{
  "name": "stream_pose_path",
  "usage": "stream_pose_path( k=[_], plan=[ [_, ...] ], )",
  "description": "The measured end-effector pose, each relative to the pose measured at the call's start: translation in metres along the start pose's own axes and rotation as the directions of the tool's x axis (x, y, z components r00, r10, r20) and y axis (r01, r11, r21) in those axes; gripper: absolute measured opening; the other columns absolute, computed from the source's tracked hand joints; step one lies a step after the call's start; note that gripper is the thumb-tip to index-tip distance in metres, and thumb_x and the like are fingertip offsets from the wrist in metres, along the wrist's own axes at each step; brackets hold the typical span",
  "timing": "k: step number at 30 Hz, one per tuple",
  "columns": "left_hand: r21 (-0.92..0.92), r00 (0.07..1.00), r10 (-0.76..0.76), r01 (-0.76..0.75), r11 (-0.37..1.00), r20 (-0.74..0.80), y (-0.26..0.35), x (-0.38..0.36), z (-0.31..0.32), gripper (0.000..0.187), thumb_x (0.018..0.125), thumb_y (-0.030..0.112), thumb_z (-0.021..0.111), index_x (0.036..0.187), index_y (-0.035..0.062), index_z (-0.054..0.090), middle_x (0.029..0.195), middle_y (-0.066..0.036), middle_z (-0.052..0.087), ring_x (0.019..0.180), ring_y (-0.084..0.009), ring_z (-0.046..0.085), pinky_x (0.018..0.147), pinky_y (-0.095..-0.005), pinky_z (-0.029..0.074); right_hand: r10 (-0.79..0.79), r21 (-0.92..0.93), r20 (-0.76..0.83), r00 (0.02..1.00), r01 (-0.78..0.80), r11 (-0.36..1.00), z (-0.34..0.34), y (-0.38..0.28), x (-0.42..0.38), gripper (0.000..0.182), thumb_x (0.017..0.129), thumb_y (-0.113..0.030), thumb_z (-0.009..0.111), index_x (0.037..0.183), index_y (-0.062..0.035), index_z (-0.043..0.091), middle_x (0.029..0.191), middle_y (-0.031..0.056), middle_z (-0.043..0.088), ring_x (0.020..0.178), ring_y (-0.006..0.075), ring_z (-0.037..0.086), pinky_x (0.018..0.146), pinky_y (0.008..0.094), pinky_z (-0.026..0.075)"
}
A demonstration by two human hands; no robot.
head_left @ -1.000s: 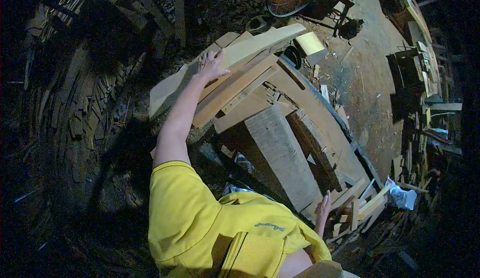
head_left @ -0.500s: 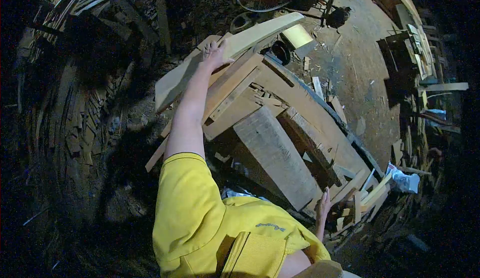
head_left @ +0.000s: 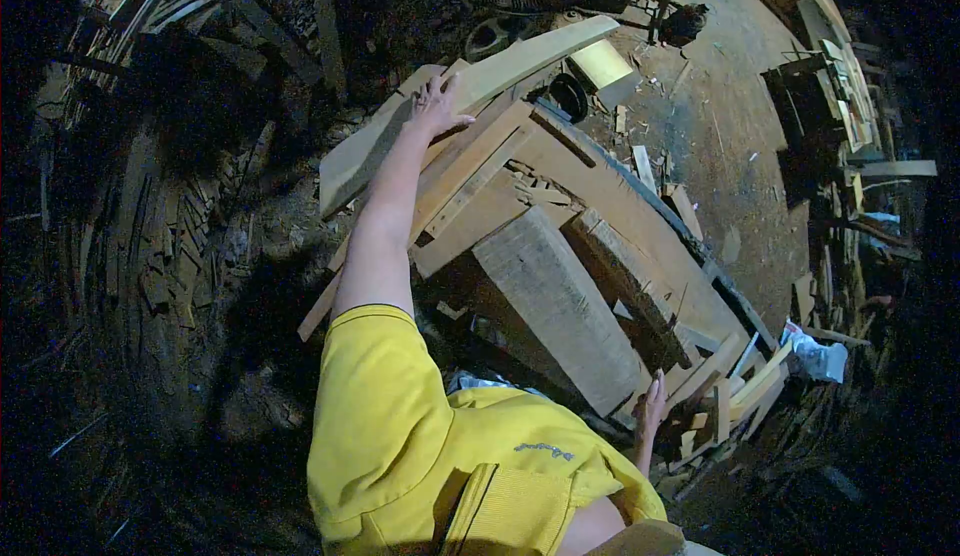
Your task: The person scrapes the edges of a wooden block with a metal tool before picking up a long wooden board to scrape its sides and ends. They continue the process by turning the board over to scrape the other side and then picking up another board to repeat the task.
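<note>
My left hand (head_left: 437,108) lies on a long pale board (head_left: 505,68), its fingers spread and its thumb pointing right. That board slants across the upper side of a wooden frame (head_left: 478,171). Low on the right, my right hand (head_left: 652,406) is seen edge-on with fingers stretched upward, beside the lower end of a thick grey beam (head_left: 560,306). Whether it touches the beam cannot be made out. A darker rough beam (head_left: 635,281) lies parallel to the grey one, above a brown panel (head_left: 590,176).
Offcuts (head_left: 715,406) and a white-blue plastic bag (head_left: 815,356) are at the lower right. Beyond the frame are a yellow-topped box (head_left: 603,68) and a round black container (head_left: 567,98). Wood scraps (head_left: 180,246) cover the dark ground at left; more timber stands far right.
The whole view has shifted a little, with the wood appearing slightly farther right and up. My left fingers look more spread on the board; my right hand keeps nearly the same pose.
</note>
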State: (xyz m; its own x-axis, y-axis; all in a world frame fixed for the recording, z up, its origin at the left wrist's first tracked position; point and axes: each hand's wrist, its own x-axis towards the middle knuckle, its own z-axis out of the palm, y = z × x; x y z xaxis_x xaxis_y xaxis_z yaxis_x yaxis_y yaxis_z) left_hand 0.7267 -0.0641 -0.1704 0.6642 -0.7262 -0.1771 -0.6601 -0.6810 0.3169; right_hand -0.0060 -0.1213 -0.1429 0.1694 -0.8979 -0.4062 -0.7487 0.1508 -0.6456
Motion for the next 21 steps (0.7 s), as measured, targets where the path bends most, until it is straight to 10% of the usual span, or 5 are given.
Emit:
stream_pose_path(
  k=[9,15,18,21],
  plan=[
    [-0.252,0.803,-0.031,-0.15,0.956,-0.596,-0.011,-0.122,-0.032,0.062,0.079,0.037,0.059,0.125,0.0024,0.038,0.127,-0.02,0.038,0.119,-0.0339,0.035,0.097,-0.0391,0.031,0.094,0.14,0.027,0.995,-0.097,0.985,0.0,-0.01,-0.004,0.039,0.092,-0.035,0.038,0.129,-0.0226,0.038,0.045,-0.0039,0.03,0.033,0.0068,0.027,0.031,0.0217,0.024],
    [-0.738,0.628,-0.686,0.253,0.625,-0.366,-0.067,-0.303,0.002,0.042,0.089,0.031,0.046,0.118,0.0002,0.043,0.121,-0.021,0.042,0.113,-0.0306,0.041,0.091,-0.0357,0.035,0.124,0.128,0.099,0.987,-0.136,0.982,-0.002,-0.035,-0.014,0.044,0.091,-0.037,0.039,0.131,-0.019,0.034,0.049,-0.0049,0.029,0.035,0.0054,0.027,0.032,0.0202,0.023],
    [-0.665,0.491,-0.764,0.407,0.627,-0.42,-0.085,-0.351,0.021,0.039,0.089,0.03,0.047,0.114,0.0003,0.046,0.115,-0.021,0.045,0.109,-0.0309,0.044,0.088,-0.0368,0.036,0.125,0.123,0.12,0.985,-0.14,0.982,-0.007,-0.033,-0.013,0.048,0.091,-0.04,0.039,0.133,-0.02,0.031,0.049,-0.0053,0.028,0.036,0.0053,0.027,0.033,0.0204,0.023],
    [-0.501,0.554,-0.665,0.441,0.744,-0.5,-0.076,-0.363,0.009,0.035,0.087,0.028,0.051,0.11,0.0012,0.047,0.109,-0.019,0.045,0.101,-0.0325,0.046,0.085,-0.0389,0.036,0.082,0.091,0.089,0.993,-0.09,0.992,-0.01,-0.02,-0.006,0.046,0.092,-0.037,0.037,0.131,-0.0132,0.036,0.048,-0.0031,0.029,0.04,0.0054,0.029,0.037,0.0225,0.023]
  ],
)
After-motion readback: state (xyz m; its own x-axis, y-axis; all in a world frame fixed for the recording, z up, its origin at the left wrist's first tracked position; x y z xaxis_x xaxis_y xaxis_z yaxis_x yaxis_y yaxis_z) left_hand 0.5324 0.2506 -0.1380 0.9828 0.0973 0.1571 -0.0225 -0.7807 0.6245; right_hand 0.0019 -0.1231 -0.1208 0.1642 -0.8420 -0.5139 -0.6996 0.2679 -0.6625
